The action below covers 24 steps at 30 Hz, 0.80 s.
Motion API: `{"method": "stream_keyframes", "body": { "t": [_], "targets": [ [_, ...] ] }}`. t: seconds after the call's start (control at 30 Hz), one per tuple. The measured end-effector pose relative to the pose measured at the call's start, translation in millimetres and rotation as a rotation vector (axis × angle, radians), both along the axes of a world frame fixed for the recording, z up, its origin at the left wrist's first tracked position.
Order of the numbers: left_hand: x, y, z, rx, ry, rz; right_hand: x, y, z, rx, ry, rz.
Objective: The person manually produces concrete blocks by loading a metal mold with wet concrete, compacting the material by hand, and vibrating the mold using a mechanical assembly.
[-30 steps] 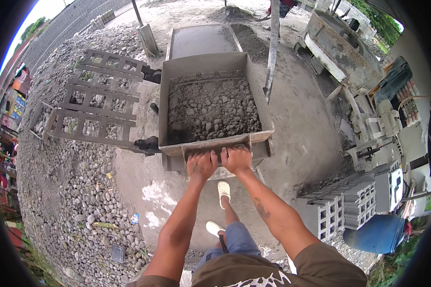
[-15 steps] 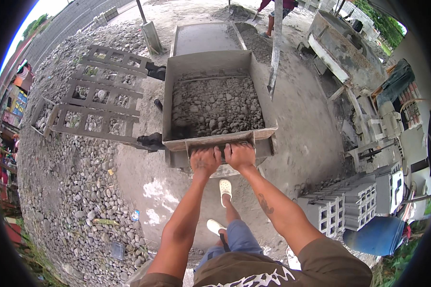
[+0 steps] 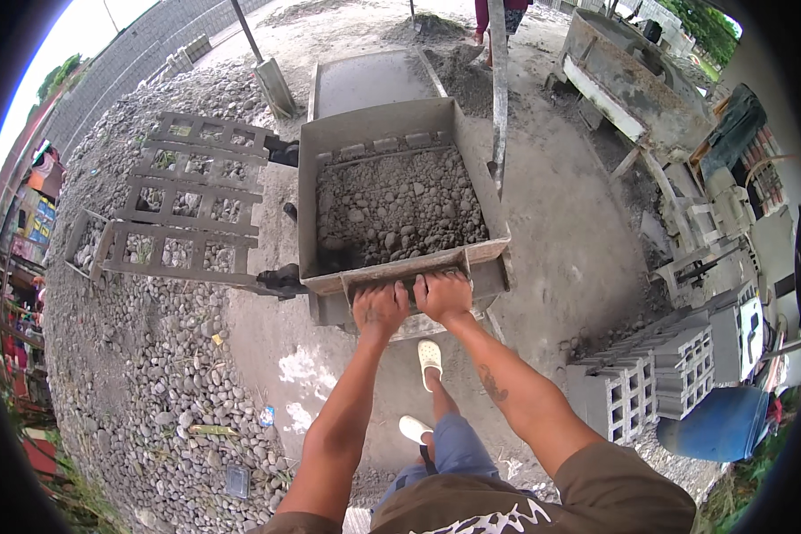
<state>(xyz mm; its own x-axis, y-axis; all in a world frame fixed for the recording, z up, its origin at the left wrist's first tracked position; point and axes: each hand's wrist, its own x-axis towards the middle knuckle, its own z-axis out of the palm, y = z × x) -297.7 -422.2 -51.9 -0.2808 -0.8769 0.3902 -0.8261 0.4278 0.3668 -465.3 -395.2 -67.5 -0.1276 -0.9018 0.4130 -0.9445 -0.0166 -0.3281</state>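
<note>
Grey hollow concrete blocks (image 3: 659,383) are stacked beside a blue barrel (image 3: 721,425); a wooden pallet (image 3: 182,209) lies on the gravel (image 3: 133,383).

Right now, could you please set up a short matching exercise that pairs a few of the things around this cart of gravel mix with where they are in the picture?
Things:
1. cart
2. hollow concrete blocks
3. blue barrel
4. wooden pallets

Places:
a. lying on the pebbles at the left
b. at the lower right edge, beside the stacked blocks
c. in the middle, its near rim gripped by the left hand and right hand
d. stacked at the right, on the bare ground

Pairs: 1-c, 2-d, 3-b, 4-a
</note>
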Motion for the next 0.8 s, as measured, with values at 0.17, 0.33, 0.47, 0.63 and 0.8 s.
{"method": "stream_keyframes", "body": {
  "t": [0.17, 0.33, 0.47, 0.63, 0.8],
  "targets": [
    [5.1, -1.0, -3.3, 0.001, -0.025, -0.005, 2.5, -0.6, 2.7, 0.031, -0.054, 0.012],
    [-0.3, -3.0, -2.6, 0.003, -0.025, 0.001, -2.0, -0.5, 2.1, -0.068, -0.04, 0.016],
    [-0.2, -1.9, 0.2, 0.002, -0.031, 0.017, 1.0, -0.4, 2.3, -0.052, -0.061, 0.0],
    [-1.7, -0.1, 0.7, -0.055, -0.009, 0.022, 1.7, -0.1, -0.5, -0.021, -0.07, -0.012],
    [0.9, -1.3, 2.9, -0.092, -0.001, -0.009, 2.1, -0.1, 1.0, -0.036, -0.069, -0.008]
  ]
}}
